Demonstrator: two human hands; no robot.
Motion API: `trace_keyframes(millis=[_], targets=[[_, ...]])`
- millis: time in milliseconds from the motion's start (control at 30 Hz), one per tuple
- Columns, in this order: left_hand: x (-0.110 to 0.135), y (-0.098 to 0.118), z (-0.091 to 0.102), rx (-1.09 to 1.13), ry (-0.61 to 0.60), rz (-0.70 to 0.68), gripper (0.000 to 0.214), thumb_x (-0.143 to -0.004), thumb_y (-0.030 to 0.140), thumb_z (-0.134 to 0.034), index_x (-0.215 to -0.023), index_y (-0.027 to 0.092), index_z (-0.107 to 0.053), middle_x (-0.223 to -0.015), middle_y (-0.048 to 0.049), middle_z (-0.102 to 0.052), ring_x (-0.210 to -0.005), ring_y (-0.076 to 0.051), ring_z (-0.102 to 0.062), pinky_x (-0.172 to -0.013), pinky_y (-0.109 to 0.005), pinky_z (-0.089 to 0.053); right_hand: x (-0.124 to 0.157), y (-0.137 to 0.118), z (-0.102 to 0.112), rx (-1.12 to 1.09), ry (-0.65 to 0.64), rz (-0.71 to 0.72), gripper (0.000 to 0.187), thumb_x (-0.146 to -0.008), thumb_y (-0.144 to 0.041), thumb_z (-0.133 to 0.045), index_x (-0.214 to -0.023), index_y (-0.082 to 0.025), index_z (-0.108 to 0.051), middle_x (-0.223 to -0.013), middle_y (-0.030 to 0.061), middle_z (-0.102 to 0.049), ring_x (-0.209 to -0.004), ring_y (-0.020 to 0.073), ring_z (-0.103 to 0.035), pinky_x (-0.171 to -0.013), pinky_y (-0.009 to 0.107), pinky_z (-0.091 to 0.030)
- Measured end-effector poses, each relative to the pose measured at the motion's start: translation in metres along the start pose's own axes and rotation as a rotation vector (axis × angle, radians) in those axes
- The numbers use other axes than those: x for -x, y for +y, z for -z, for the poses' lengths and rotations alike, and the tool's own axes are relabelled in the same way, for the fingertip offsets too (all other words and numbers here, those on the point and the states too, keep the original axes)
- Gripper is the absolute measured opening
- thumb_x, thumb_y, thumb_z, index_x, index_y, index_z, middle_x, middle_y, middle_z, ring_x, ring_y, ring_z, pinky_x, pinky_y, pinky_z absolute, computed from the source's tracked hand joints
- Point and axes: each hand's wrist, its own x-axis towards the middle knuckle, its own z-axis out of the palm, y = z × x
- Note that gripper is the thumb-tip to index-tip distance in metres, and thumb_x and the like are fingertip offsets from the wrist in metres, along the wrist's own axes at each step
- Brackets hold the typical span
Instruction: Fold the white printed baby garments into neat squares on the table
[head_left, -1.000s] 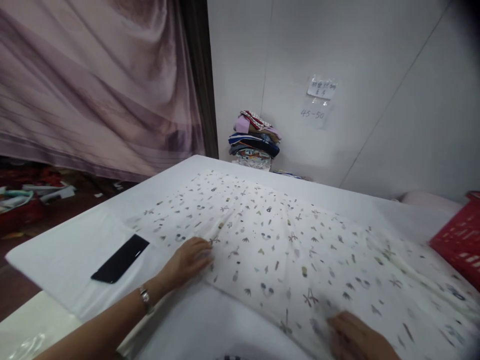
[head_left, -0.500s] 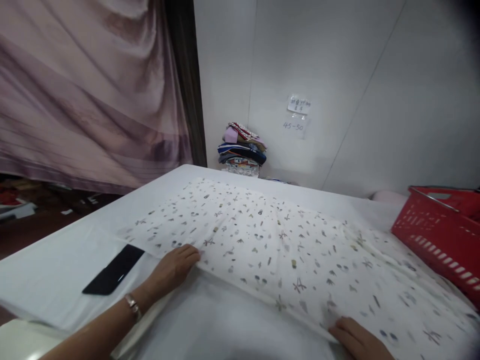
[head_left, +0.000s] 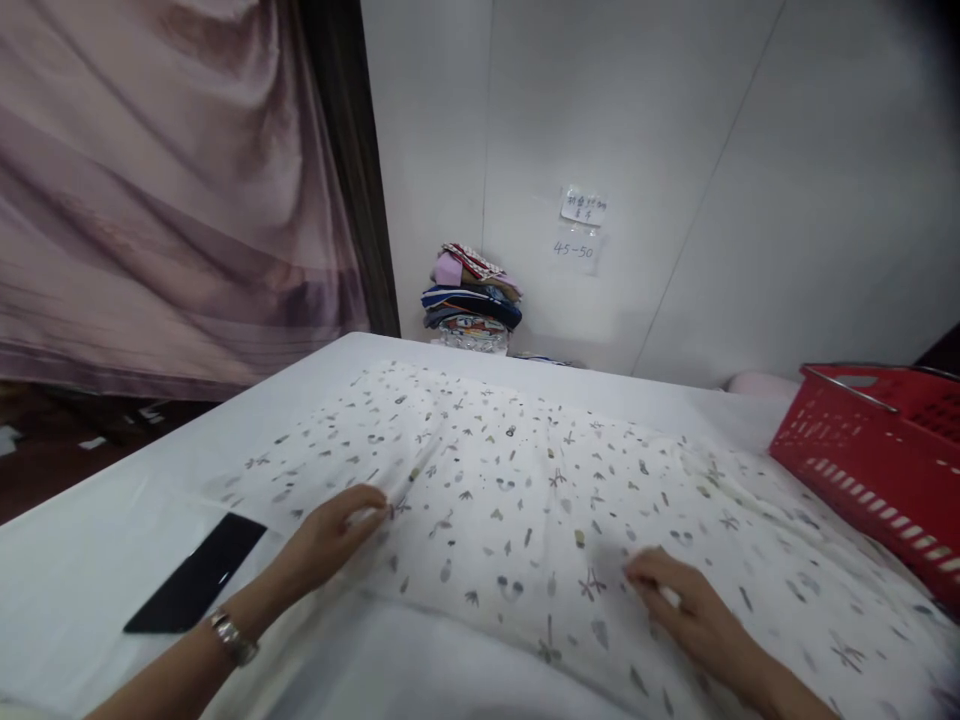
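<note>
One head camera at the near edge of the desk (head_left: pixel 90 540) looks down, close over the cloth (head_left: pixel 525 480), toward the wall (head_left: pixel 675 130).

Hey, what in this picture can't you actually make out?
All in the head view:
- Upper wall note: the writing is too small to read.
- Red basket: cut off by the right edge, and its own wall hides what is inside.
- Left hand and right hand: the curled fingers hide whether they pinch the printed cloth or only press on it.
- Folded pile: too small to tell the pieces apart.
</note>
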Motion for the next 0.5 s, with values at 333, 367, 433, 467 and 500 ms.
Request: trace_keyframes(millis=[333,367,433,467,500], targets=[[-0.031,-0.048,-0.056,-0.51,0.073,0.053,0.061,-0.086,0.052,-0.033,-0.133,0.015,-0.043,-0.141,-0.0115,-0.037,-0.133,-0.031,-0.028,-0.105,-0.054,-0.025,-0.158,0.078,-0.019,0.482,-0.019,-0.314,0.064,-0.089,-0.05,-0.027,-0.141,-0.012,-0.028,-0.15,0.01,-0.019,-0.138,0.0256,-0.011,-0.111,0.048,-0.011],[-0.029,-0.051,-0.057,-0.528,0.08,0.032,0.059,-0.086,0.052,-0.032,-0.132,0.017,-0.044,-0.142,-0.0107,-0.037,-0.133,-0.031,-0.028,-0.104,-0.054,-0.025,-0.159,0.094,-0.015,0.522,-0.016,-0.396,0.066,-0.089,-0.052,-0.026,-0.141,-0.013,-0.028,-0.15,0.0103,-0.019,-0.138,0.0266,-0.011,-0.11,0.051,-0.011],[-0.026,-0.055,-0.058,-0.563,0.104,-0.014,0.057,-0.086,0.052,-0.032,-0.131,0.019,-0.047,-0.142,-0.0097,-0.036,-0.133,-0.031,-0.027,-0.104,-0.054,-0.025,-0.156,0.122,-0.008,0.567,0.004,-0.473,0.068,-0.087,-0.056,-0.024,-0.141,-0.016,-0.027,-0.15,0.0087,-0.018,-0.138,0.0262,-0.011,-0.109,0.052,-0.01],[-0.025,-0.056,-0.058,-0.577,0.114,-0.028,0.058,-0.086,0.052,-0.031,-0.131,0.019,-0.047,-0.142,-0.0095,-0.036,-0.133,-0.031,-0.027,-0.104,-0.054,-0.024,-0.153,0.133,-0.006,0.578,0.014,-0.483,0.068,-0.087,-0.057,-0.023,-0.141,-0.017,-0.027,-0.15,0.0079,-0.018,-0.138,0.0259,-0.011,-0.109,0.053,-0.011],[-0.025,-0.057,-0.058,-0.587,0.121,-0.034,0.059,-0.086,0.053,-0.031,-0.132,0.019,-0.045,-0.143,-0.0094,-0.035,-0.133,-0.031,-0.027,-0.104,-0.054,-0.024,-0.151,0.139,-0.004,0.586,0.023,-0.482,0.068,-0.087,-0.058,-0.023,-0.141,-0.018,-0.027,-0.15,0.0073,-0.018,-0.138,0.0258,-0.012,-0.108,0.053,-0.011]])
